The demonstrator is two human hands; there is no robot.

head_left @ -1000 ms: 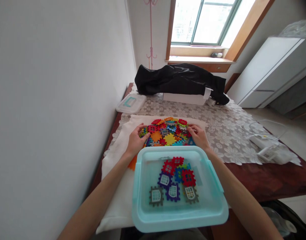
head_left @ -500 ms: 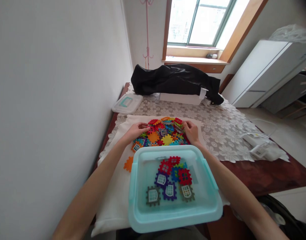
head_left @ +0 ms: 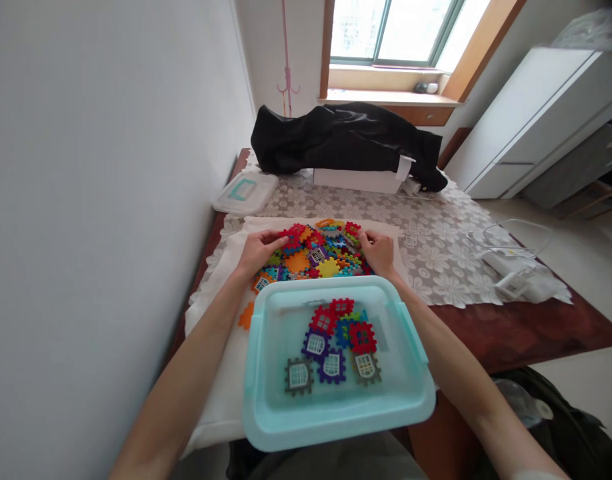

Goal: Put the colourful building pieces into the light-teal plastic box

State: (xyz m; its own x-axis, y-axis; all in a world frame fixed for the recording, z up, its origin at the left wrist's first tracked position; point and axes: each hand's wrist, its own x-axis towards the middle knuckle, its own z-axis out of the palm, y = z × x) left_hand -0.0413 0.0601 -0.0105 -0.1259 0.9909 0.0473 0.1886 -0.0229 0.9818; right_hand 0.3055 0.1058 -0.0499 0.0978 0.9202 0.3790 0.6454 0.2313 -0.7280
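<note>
A heap of colourful notched plastic building tiles (head_left: 329, 268) lies on the white cloth (head_left: 219, 390). At the heap's left side, my left hand (head_left: 259, 252) pinches a red notched tile (head_left: 291, 239) between thumb and fingers. My right hand (head_left: 379, 252) is at the heap's right edge with its fingers curled together; what they grip, if anything, is hidden. Between my forearms and nearer to me stands a light-teal plastic bin (head_left: 276, 413). Several red, purple, blue and grey tiles lie in it, some with white window inserts, such as a grey tile (head_left: 299, 377).
A white lid with a teal handle (head_left: 246, 193) lies by the wall at the left. Black sheeting (head_left: 346, 140) covers a white box (head_left: 356, 180) at the table's far end. To the right are a white cable and plastic bag (head_left: 523, 280) on the lace tablecloth (head_left: 436, 257).
The view has shifted, so the scene sits slightly higher and further left. At my left hand a red tile now shows larger and clearer. My right hand's fingers have curled in more.
</note>
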